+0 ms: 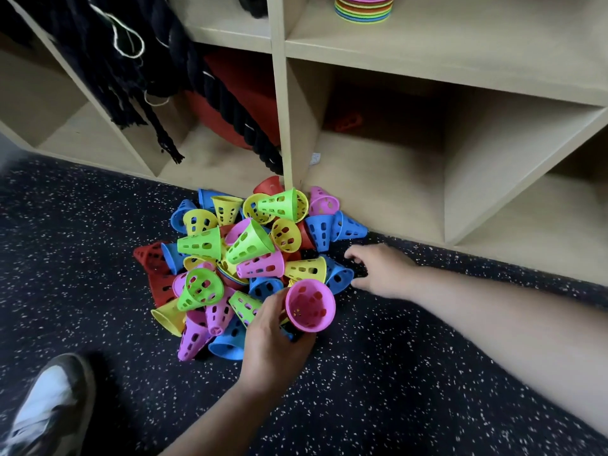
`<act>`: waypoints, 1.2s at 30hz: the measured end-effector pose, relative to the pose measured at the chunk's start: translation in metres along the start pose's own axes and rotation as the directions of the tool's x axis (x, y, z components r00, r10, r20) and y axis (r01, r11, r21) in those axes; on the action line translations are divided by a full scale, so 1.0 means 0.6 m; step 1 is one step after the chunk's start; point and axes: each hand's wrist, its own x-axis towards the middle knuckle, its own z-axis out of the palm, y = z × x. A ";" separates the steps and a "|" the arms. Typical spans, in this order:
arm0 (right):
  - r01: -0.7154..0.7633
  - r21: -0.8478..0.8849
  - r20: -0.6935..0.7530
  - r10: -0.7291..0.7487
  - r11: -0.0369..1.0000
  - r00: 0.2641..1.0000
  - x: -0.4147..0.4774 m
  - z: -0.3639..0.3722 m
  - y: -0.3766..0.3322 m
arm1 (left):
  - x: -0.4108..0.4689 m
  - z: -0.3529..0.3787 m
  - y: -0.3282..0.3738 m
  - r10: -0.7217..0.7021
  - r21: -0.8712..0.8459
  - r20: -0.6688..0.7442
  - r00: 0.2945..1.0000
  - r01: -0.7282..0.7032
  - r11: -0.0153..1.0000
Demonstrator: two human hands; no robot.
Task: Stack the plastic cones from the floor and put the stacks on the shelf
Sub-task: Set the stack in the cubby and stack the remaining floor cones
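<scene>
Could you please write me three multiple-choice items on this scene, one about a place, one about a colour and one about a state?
1. Where does the pile of cones lie?
A) on the floor against the shelf unit
B) inside a shelf compartment
C) in a basket

2. What colour is the cone that the left hand holds?
A) blue
B) pink
C) red

3. How is the right hand?
A) gripping a yellow cone
B) resting on the shelf
C) open, fingers spread, holding nothing

Answers:
1 A, the pile sits on the speckled floor at the foot of the shelf unit.
2 B, its pink mouth faces the camera.
3 C, its fingers reach beside a blue cone without closing round anything.
</scene>
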 end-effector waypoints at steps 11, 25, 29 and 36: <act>0.026 0.250 -0.271 0.044 0.968 0.962 -0.037 0.050 -0.016 | 0.027 -0.009 -0.030 -0.003 0.013 -0.004 1.000 0.003 1.000; 0.117 0.654 -0.182 0.005 0.748 0.983 -0.125 -0.081 -0.100 | 0.038 -0.001 -0.008 0.086 -0.035 -0.011 0.996 -0.086 0.996; -0.140 0.836 -0.048 0.325 0.531 0.944 -0.064 -0.056 -0.082 | 0.039 -0.012 -0.018 0.019 -0.037 -0.051 0.999 -0.021 0.999; -0.473 0.810 0.372 0.320 0.347 0.871 0.024 0.033 -0.099 | 0.044 -0.025 -0.038 -0.044 -0.050 -0.089 0.995 0.039 0.998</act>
